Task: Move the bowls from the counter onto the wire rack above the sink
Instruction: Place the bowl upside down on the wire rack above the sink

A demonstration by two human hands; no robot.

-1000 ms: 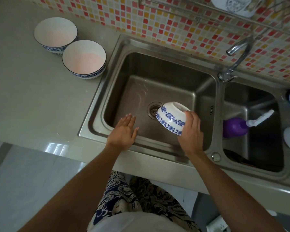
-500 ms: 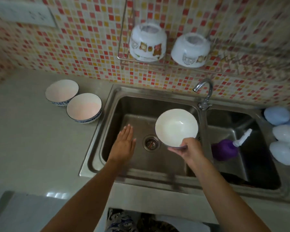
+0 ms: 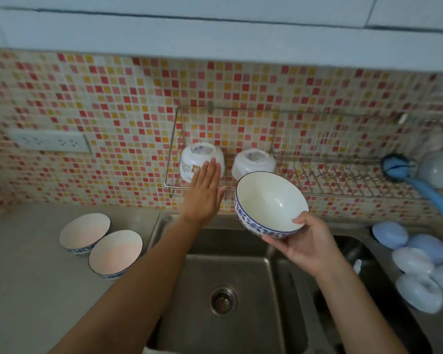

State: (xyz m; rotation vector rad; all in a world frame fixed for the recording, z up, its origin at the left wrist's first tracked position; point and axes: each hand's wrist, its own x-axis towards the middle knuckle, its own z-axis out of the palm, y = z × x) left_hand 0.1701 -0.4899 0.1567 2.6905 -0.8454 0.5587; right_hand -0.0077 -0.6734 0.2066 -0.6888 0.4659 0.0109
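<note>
- A white ceramic bowl with a blue floral band (image 3: 271, 204) is held up over the stainless steel sink (image 3: 230, 290), tilted so its inside faces the camera; it is in front of the wire rack's lower edge.
- The right hand (image 3: 308, 245) is clamped on the near rim of this bowl, thumb inside the rim and fingers under the base.
- The left hand (image 3: 202, 194) is raised flat, fingers straight and together, holding nothing; its fingertips overlap the left upturned bowl on the rack, and contact cannot be told.
- Two white cartoon-printed bowls (image 3: 202, 159) (image 3: 253, 160) are seen upside down at the left end of the metal wire rack (image 3: 343, 175), which is fixed to the red, yellow and white mosaic tile wall (image 3: 113, 111).
- Two more blue-banded white bowls (image 3: 85, 232) (image 3: 115, 252) are left upright on the pale counter (image 3: 23, 277), just beside each other, left of the sink.
- A blue-handled brush (image 3: 407, 175) is seen at the rack's right end.
</note>
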